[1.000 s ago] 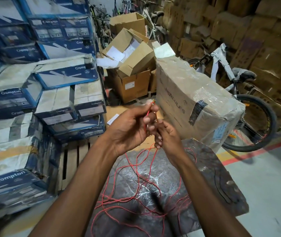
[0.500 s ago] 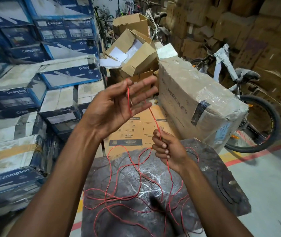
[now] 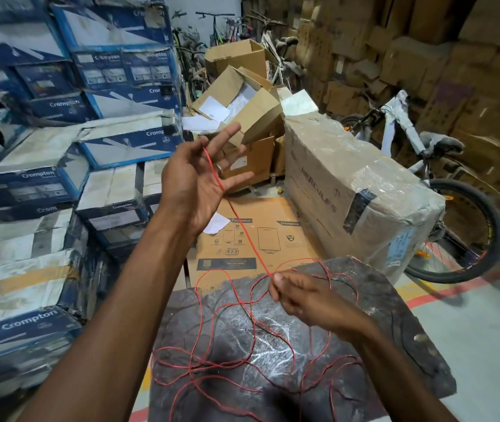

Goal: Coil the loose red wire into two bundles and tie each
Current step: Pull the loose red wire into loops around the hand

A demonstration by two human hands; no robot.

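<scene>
Right hand (image 3: 303,296) lowered; red wire (image 3: 244,229) slants up-left to left hand (image 3: 194,184), both grips pinching.

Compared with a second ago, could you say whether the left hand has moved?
Yes. The left hand has risen from the far edge of the table, stretching red wire to the right hand.

Two bare forearms (image 3: 139,300), uncovered as far as the view shows, left hand (image 3: 195,178) with a plain band ring (image 3: 220,168), seemingly silver-coloured metal, on one finger, right hand (image 3: 300,295) bare, short-trimmed thumbnail (image 3: 276,277) showing
</scene>
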